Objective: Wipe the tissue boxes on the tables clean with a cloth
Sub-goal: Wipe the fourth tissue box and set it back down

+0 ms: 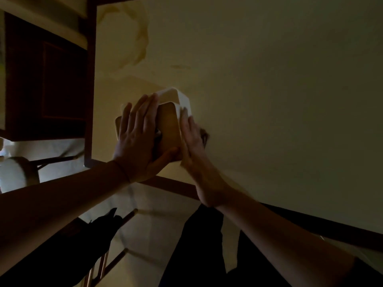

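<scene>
My left hand (137, 131) lies flat, fingers straight, steadying the tissue box (169, 123) near the table's (269, 79) nine-o'clock edge. At the box's three o'clock my right hand (191, 137) presses its side, fingers extended; the cloth (204, 134) is perhaps that dark scrap beneath. Wiping is underway; next I judge the lid needs a pass.

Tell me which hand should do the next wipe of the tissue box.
Right, probably. The right hand lies flat on the tissue box's side with something dark, perhaps the cloth, under it; the left hand steadies the top.
</scene>
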### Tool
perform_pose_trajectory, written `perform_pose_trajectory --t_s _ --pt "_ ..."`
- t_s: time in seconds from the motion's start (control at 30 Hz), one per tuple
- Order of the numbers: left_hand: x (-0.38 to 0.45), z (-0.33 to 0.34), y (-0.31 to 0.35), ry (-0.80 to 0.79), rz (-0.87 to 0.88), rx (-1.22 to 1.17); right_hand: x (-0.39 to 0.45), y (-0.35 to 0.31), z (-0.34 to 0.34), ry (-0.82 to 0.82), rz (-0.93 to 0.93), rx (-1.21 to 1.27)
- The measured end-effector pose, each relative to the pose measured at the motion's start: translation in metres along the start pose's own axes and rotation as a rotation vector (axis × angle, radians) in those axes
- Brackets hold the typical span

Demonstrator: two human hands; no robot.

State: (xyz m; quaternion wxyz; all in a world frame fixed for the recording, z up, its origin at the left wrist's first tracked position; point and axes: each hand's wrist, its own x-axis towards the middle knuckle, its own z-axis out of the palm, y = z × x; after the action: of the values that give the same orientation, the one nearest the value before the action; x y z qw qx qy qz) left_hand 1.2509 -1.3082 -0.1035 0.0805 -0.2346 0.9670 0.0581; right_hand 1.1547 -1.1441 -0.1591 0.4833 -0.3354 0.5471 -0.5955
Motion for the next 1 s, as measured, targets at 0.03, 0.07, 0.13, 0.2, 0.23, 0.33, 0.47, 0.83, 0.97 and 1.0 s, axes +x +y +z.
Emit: perform_pose_trajectory --t_s 0.03,0.07,0.13,0.2,0.23,0.33,0.47,0.83,0.97,1.0 --pt "0.000 0.000 0.000 -0.004 -0.001 -0.002 0.014 0.001 -0.005 0.000 -0.018 -0.018" --pt "0.000 0.000 -0.001 -0.006 -0.001 -0.001 0.029 0.001 -0.009 0.005 -0.054 -0.043" --pt "0.000 0.000 -0.001 -0.010 0.004 0.008 0.063 0.000 -0.016 0.026 -0.127 -0.082" --pt "0.000 -0.001 -0.001 -0.009 0.008 0.009 0.097 -0.004 -0.019 0.042 -0.163 -0.109" --pt "0.000 -0.001 -0.001 -0.007 0.003 0.003 0.111 -0.005 -0.021 0.040 -0.163 -0.126" --pt "0.000 -0.002 0.000 0.000 -0.030 -0.012 0.131 -0.005 -0.024 -0.007 -0.153 -0.176" --pt "-0.001 0.000 0.000 -0.005 -0.042 0.014 0.095 0.000 -0.019 0.017 -0.134 -0.120" --pt "0.001 -0.002 0.002 0.001 -0.045 0.008 0.003 0.000 0.001 -0.002 0.028 0.018" --pt "0.000 -0.001 0.000 0.000 -0.034 -0.002 0.059 0.000 -0.014 0.013 -0.077 -0.044" --pt "0.000 -0.001 0.000 -0.004 -0.035 0.000 0.074 -0.002 -0.017 0.018 -0.090 -0.042"
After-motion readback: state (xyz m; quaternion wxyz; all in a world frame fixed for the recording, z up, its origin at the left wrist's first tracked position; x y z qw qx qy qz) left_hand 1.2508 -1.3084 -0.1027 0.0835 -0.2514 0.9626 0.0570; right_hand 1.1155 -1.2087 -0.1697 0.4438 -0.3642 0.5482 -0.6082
